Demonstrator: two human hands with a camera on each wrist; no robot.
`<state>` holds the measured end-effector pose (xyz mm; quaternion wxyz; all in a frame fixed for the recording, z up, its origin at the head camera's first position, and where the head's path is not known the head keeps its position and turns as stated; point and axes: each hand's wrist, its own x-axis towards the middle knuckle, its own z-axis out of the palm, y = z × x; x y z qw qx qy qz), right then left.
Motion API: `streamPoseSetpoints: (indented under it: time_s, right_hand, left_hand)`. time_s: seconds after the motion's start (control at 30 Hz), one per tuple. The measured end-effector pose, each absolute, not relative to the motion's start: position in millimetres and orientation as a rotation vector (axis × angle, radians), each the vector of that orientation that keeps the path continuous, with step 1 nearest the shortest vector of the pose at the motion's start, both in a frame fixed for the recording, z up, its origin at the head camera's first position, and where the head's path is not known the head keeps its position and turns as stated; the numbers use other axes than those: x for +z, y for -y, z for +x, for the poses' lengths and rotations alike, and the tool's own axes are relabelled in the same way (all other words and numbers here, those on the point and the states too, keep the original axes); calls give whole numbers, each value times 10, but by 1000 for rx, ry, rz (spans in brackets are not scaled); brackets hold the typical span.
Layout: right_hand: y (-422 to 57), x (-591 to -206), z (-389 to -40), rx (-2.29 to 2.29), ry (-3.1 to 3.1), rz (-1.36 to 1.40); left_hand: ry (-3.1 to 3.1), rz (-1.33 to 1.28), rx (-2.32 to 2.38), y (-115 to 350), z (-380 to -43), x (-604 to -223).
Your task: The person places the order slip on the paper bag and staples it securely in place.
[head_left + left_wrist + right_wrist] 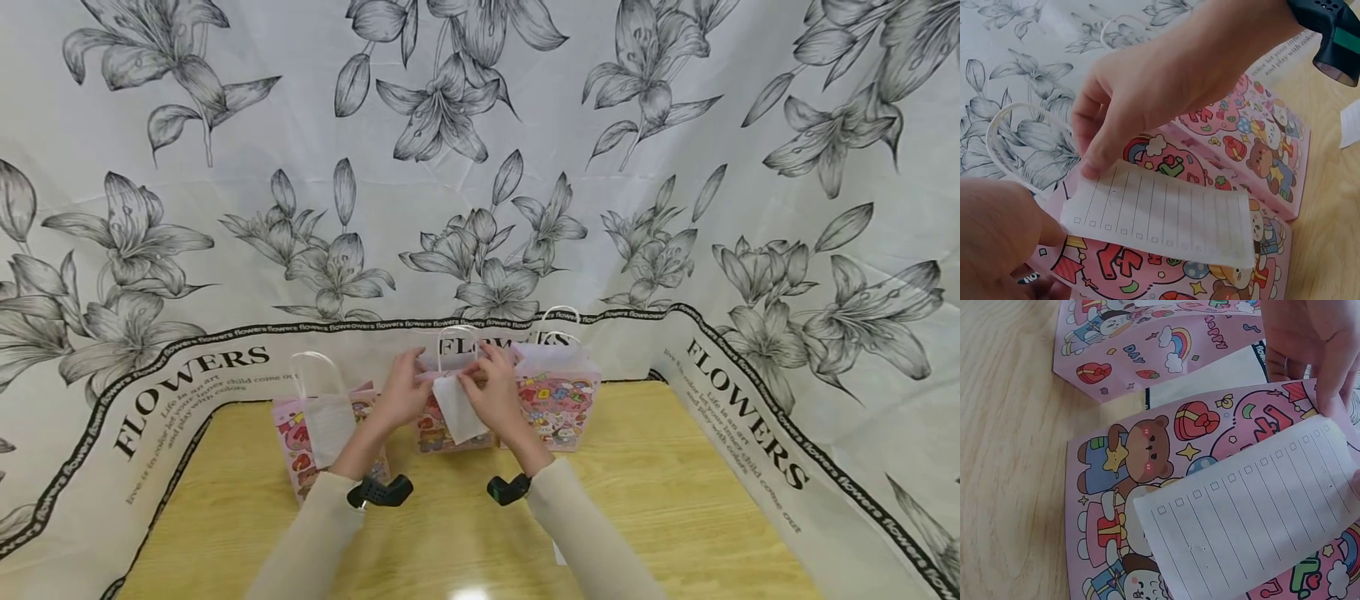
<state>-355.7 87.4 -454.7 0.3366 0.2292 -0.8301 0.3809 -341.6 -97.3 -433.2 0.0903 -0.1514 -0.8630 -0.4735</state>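
A pink cartoon-printed paper gift bag (435,433) stands upright between my hands, its white handle (457,333) raised. A white checklist sheet (1247,506), ruled with lines and small boxes, lies against its front. My left hand (405,390) pinches one upper corner of the sheet at the bag's rim, thumb in front and fingers behind. At the other upper corner my right hand (491,387) pinches the sheet against the rim, its thumb on the paper (1166,212). The sheet's lower end hangs free. How it is fixed to the bag cannot be seen.
To the left stands a matching gift bag (288,442) with a white sheet (330,429) on its front. Another matching bag (558,408) stands close on the right. A white paper piece (559,553) lies by my right sleeve. Flower-printed cloth (480,250) rises behind the wooden table (675,500).
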Motion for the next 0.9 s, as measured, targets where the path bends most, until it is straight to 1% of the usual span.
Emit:
streamPoseSetpoints:
  time_s: [0.13, 0.23, 0.43, 0.7, 0.9]
  right_hand:
    - [-877, -4557, -3535, 1028, 2169, 583]
    - [-880, -4552, -3525, 1166, 2191, 561]
    - [-890, -4550, -3521, 1375, 2213, 552]
    - [-911, -4626, -3482, 1284, 2199, 589]
    - [-902, -4714, -3443, 1200, 2122, 582]
  left_hand:
    - [2585, -394, -1325, 982, -3328, -4337]
    - [2581, -385, -1273, 993, -3281, -4326]
    - [2587, -370, -1336, 1004, -3207, -4290]
    - [2623, -371, -1307, 1020, -3147, -4301]
    - [2736, -324, -1137, 1001, -3120, -4276]
